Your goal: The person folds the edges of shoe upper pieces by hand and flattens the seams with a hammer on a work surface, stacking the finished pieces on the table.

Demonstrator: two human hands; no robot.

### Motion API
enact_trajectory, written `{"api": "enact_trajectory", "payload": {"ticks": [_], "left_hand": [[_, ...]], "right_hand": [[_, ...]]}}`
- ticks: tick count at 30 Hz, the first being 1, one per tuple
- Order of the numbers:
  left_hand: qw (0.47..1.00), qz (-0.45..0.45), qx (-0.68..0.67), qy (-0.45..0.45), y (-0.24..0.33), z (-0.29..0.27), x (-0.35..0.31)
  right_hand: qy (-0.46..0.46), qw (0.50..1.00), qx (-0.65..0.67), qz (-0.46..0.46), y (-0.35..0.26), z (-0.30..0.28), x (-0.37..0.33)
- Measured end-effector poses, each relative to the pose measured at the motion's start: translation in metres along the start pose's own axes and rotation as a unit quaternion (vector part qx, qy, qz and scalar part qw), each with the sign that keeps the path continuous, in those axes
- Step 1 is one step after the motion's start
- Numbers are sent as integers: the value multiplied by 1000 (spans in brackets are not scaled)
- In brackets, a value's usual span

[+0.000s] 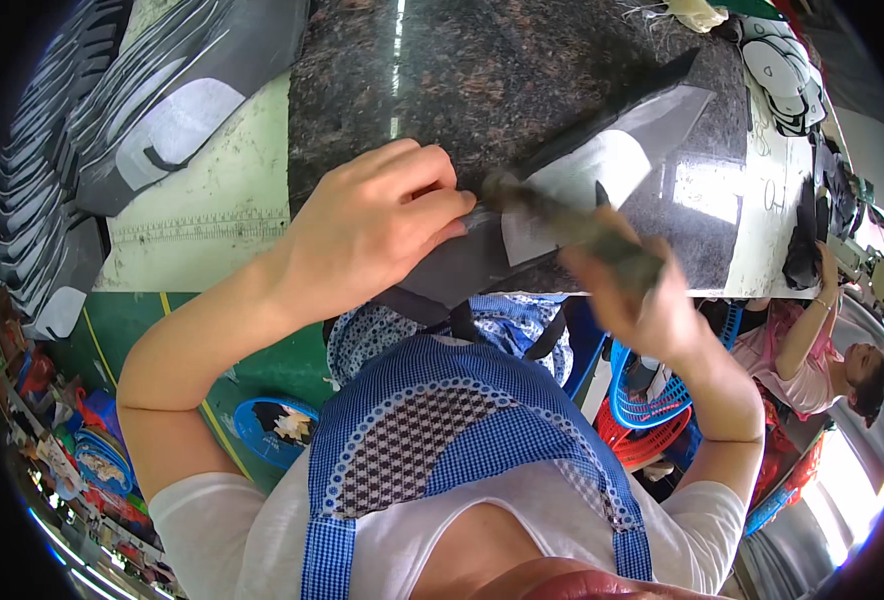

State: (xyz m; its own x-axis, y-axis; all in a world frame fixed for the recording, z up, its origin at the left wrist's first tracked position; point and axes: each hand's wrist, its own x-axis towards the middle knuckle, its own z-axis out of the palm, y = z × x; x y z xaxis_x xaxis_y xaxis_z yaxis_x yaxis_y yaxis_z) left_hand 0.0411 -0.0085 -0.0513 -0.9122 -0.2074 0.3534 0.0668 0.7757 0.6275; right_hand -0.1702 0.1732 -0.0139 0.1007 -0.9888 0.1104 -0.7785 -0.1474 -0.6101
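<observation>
Piece point(612, 160): dark, white-patched, mid-frame on slab point(412, 80).
Left hand point(377, 215): fingers bent at its edge; grip unclear.
Right hand point(642, 295): closed round blurred tool point(557, 212).
Risk: tool, so near, might hit left fingers.

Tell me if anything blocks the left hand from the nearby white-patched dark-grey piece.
Nothing visible does: the left hand is at the edge of the dark-grey piece. The blurred brownish tool in the right hand sits farther right.
</observation>
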Motion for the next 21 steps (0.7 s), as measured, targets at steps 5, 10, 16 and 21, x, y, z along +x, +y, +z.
{"api": "enact_trajectory", "payload": {"ticks": [5,10,16,21], "left_hand": [[998,26,58,0,-7,-1,-8],[997,-54,-38,-32,-7,-18,-13],[998,-58,-17,3,-8,-14,-27],[997,-79,-4,23,-7,-13,-33]], "right_hand": [[32,973,59,219,-23,-11,29],[-5,990,79,115,-28,13,14],[-49,996,-71,34,-24,28,5],[62,992,89,67,-25,28,21]]}}
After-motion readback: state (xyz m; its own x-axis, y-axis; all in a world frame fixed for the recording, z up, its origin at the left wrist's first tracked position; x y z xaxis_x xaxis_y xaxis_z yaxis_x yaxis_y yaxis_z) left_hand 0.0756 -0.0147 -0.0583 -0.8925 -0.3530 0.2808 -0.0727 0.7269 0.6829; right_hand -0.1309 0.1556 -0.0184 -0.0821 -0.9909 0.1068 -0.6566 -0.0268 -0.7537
